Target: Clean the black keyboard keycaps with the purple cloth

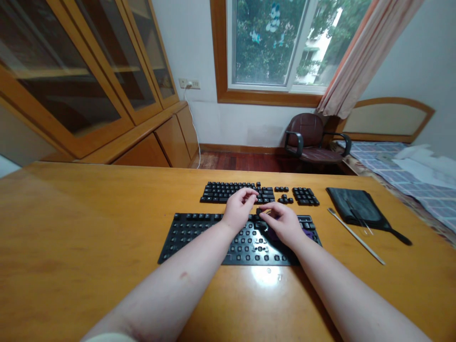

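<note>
A black keyboard lies on the wooden desk, with many keycaps off and bare switches showing. My left hand hangs over its back edge with the fingers curled, close to rows of loose black keycaps. My right hand rests above the keyboard's right half, its fingertips pinched close to a small black keycap. The fingers hide whether that keycap is held. Something purple shows beneath the right hand.
Further loose keycaps sit to the right. Beyond them lie a black pouch and a long thin metal tool. A glass-fronted wooden cabinet stands at left, with a chair and a bed past the desk.
</note>
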Tool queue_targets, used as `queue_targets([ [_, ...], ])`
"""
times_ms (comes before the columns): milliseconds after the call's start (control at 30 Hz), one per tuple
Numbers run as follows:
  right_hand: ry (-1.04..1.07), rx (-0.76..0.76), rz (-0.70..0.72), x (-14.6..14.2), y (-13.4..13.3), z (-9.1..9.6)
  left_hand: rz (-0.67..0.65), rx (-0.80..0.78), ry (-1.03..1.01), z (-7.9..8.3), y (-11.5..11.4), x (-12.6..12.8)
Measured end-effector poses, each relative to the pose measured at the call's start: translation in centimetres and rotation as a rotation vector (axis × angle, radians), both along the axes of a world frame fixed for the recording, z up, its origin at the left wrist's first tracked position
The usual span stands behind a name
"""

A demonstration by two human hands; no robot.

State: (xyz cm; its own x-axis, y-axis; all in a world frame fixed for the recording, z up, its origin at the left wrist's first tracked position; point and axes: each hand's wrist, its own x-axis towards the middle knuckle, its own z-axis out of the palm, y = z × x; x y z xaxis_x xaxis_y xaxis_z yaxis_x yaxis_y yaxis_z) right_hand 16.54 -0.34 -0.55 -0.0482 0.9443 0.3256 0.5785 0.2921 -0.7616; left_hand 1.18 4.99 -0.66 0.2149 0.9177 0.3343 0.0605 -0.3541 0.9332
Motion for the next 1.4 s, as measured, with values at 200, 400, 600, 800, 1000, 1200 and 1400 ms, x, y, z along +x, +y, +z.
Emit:
queue_targets([
  [200, -0.251, 0.137, 0.219, -0.5, -0.6, -0.1, 0.013, -0.007, 0.01, 0.2, -0.1, 0.1],
  [400, -0.362, 0.144, 0.243, -0.6, -0.7, -0.1, 0.016, -0.006, 0.001, 0.0, 0.0, 0.2],
  [600, -0.431, 0.179, 0.272, -0.7, -0.8, -0.2, 0.015, -0.009, 0.005, 0.2, 0.0, 0.1],
  [800, -0.482, 0.164, 0.226, -0.9, -0.8, 0.1, 0.011, -0.006, 0.012, 0.2, -0.1, 0.1],
  [1000, -0.538, 0.181, 0.197, -1.2, -1.0, 0.2, 0.006, 0.006, 0.002, 0.1, -0.1, 0.1],
  [1200, -0.497, 0.188, 0.197, -1.4, -1.1, -0.2, 0.014, 0.002, 0.028, 0.3, -0.1, 0.1],
  [1400, -0.487, 0.213, 0.267, -1.3, -1.2, -0.6, 0.023, 0.012, 0.037, 0.4, -0.1, 0.2],
])
